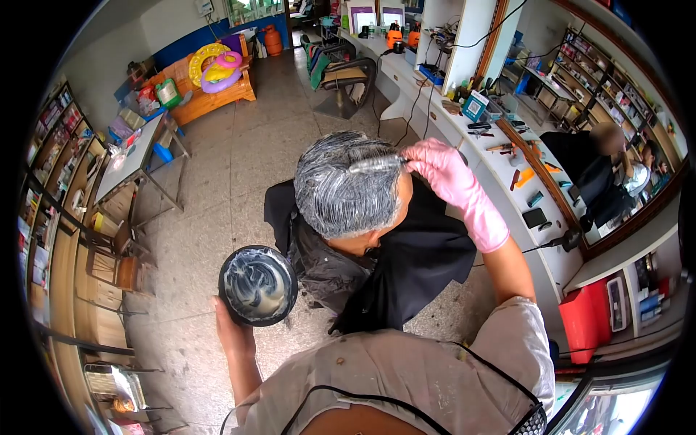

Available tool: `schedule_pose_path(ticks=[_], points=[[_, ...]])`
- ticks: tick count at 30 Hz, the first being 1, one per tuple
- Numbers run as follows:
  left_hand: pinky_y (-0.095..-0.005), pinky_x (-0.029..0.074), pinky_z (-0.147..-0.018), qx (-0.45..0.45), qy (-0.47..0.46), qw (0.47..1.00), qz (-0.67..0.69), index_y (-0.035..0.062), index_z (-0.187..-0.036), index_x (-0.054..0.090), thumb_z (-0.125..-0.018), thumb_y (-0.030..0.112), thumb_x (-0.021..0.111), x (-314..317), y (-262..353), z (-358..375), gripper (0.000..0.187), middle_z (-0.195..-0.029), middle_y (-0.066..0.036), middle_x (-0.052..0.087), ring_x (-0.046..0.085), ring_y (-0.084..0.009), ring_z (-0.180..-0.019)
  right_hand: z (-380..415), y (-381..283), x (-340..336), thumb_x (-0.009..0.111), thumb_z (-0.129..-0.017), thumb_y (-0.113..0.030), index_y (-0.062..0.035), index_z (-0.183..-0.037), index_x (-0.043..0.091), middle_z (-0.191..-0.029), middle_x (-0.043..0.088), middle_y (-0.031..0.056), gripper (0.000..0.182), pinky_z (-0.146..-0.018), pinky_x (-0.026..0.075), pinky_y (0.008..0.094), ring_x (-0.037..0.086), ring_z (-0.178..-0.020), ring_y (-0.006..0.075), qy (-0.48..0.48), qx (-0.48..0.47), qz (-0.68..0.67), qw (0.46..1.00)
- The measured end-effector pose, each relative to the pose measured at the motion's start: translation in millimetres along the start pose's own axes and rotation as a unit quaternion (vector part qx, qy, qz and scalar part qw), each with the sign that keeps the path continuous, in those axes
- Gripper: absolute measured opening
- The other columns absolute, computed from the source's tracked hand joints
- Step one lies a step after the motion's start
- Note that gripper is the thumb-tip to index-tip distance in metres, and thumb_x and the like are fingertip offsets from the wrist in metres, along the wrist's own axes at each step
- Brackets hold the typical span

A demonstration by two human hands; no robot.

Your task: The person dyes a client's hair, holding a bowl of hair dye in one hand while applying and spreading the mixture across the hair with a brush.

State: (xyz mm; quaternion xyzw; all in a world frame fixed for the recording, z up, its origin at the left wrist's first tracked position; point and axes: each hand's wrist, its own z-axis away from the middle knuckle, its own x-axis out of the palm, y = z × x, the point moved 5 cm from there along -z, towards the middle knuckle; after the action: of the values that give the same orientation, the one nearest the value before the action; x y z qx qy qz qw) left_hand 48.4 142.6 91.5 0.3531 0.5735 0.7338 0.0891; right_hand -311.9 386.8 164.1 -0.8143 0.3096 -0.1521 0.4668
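Hair [341, 192] on the seated person's head, directly in front of you, wears a streaked coat of pale cream [255, 281] from crown to nape, with fine combed lines running through it. The step in hand is, by judgement, spreading and smoothing: the brush [373, 164] lies against the upper side of the head, near the front hairline, where a thicker pale band shows. Your gloved right hand [441, 170] grips the brush by its handle end, fingers closed and wrist raised over the forehead [404, 196]. The next move calls for a light, flat stroke that follows the curve of the skull, with the bristles kept off the bare skin at the hairline and ear. Your ungloved left hand [233, 333] grips the bowl [291, 281] from below and beside, well apart from the head; its cream faces you, so a reload calls for a level bowl brought closer to the brush. The fingers under the bowl are hidden.

Around the head, a dark cape [428, 250] covers the person's shoulders and spreads over the lap. Farther out, the counter [540, 246] carries combs and small tools beside the mirror [538, 98]; an armchair [342, 75] and a wooden bench [206, 109] stand beyond.
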Motion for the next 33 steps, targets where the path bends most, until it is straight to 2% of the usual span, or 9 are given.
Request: schedule_pose_path(ticks=[2, 8, 10, 14, 18, 20, 24, 27, 33], points=[[-0.0371, 0.029, -0.100, -0.001, -0.004, 1.000, 0.007, -0.0020, -0.127, 0.035, -0.092, 0.045, 0.031, 6, 3, 1, 0.058, -0.128, -0.014, 0.041, 0.040, -0.0233, -0.118, 14, -6, 11, 0.057, -0.079, 0.000, 0.0075, -0.093, 0.060, -0.091, 0.055, 0.0101, 0.017, -0.077, 0.048, 0.0268, 0.055, -0.083, 0.0187, 0.074, 0.115, -0.241, 0.961], [-0.0365, 0.036, -0.095, -0.016, -0.016, 1.000, 0.002, -0.0025, -0.123, 0.038, -0.092, 0.044, 0.033, 11, 4, -4, 0.057, -0.123, -0.014, 0.045, 0.045, -0.0230, -0.112, 24, -46, 30, 0.055, -0.081, -0.003, 0.0034, -0.090, 0.062, -0.092, 0.058, 0.0079, 0.014, -0.079, 0.047, 0.0293, 0.056, -0.085, 0.0214, -0.043, -0.189, 0.392, 0.899], [-0.0363, 0.037, -0.094, -0.018, -0.013, 1.000, 0.004, -0.0021, -0.123, 0.038, -0.092, 0.044, 0.033, 11, 4, -4, 0.056, -0.122, -0.014, 0.046, 0.046, -0.0228, -0.111, 12, -17, 8, 0.058, -0.078, -0.004, -0.0017, -0.091, 0.064, -0.090, 0.060, 0.0069, 0.014, -0.077, 0.045, 0.0294, 0.055, -0.079, 0.0210, 0.095, 0.070, -0.286, 0.951], [-0.0365, 0.033, -0.097, -0.023, -0.015, 1.000, -0.008, -0.0012, -0.125, 0.037, -0.091, 0.045, 0.033, 10, 6, -2, 0.058, -0.125, -0.012, 0.044, 0.043, -0.0223, -0.114, 0, -22, -6, 0.054, -0.079, 0.005, 0.0075, -0.094, 0.059, -0.094, 0.054, 0.0082, 0.016, -0.081, 0.046, 0.0286, 0.055, -0.087, 0.0209, 0.046, -0.170, 0.356, 0.918], [-0.0367, 0.029, -0.100, -0.013, -0.034, 0.999, 0.007, -0.0010, -0.126, 0.037, -0.091, 0.046, 0.034, 5, 4, -4, 0.059, -0.127, -0.011, 0.043, 0.041, -0.0216, -0.117, 14, 22, -6, 0.053, -0.080, 0.002, 0.0072, -0.095, 0.059, -0.088, 0.053, 0.0092, 0.017, -0.079, 0.048, 0.0273, 0.055, -0.086, 0.0174, 0.097, 0.003, -0.162, 0.982], [-0.0366, 0.029, -0.100, -0.014, -0.025, 1.000, 0.004, -0.0009, -0.126, 0.038, -0.091, 0.046, 0.034, 2, 3, -4, 0.059, -0.127, -0.011, 0.044, 0.041, -0.0215, -0.117, 25, -17, 9, 0.052, -0.081, 0.002, 0.0075, -0.095, 0.059, -0.088, 0.053, 0.0092, 0.017, -0.077, 0.048, 0.0278, 0.055, -0.087, 0.0175, 0.005, -0.099, 0.239, 0.966], [-0.0364, 0.031, -0.099, -0.024, -0.022, 0.999, -0.011, -0.0007, -0.125, 0.039, -0.091, 0.047, 0.033, 0, 2, -4, 0.058, -0.125, -0.011, 0.045, 0.043, -0.0212, -0.115, 12, -15, -6, 0.055, -0.077, 0.001, 0.0050, -0.093, 0.061, -0.090, 0.055, 0.0096, 0.017, -0.079, 0.048, 0.0253, 0.056, -0.083, 0.0163, 0.077, -0.001, -0.106, 0.991], [-0.0362, 0.032, -0.098, -0.030, -0.030, 0.999, 0.003, -0.0009, -0.124, 0.039, -0.091, 0.046, 0.033, 3, 3, -4, 0.058, -0.124, -0.011, 0.046, 0.044, -0.0210, -0.114, -8, -43, 7, 0.056, -0.075, 0.005, 0.0054, -0.092, 0.061, -0.092, 0.056, 0.0105, 0.018, -0.080, 0.047, 0.0232, 0.056, -0.083, 0.0155, 0.045, -0.176, 0.424, 0.887], [-0.0360, 0.032, -0.098, -0.032, -0.013, 0.999, 0.001, -0.0007, -0.124, 0.040, -0.091, 0.046, 0.033, -2, 2, -4, 0.058, -0.124, -0.011, 0.046, 0.043, -0.0208, -0.114, -45, -3, 16, 0.059, -0.073, 0.003, -0.0002, -0.091, 0.062, -0.083, 0.060, 0.0091, 0.018, -0.074, 0.046, 0.0294, 0.057, -0.080, 0.0233, 0.065, -0.049, -0.070, 0.994]])
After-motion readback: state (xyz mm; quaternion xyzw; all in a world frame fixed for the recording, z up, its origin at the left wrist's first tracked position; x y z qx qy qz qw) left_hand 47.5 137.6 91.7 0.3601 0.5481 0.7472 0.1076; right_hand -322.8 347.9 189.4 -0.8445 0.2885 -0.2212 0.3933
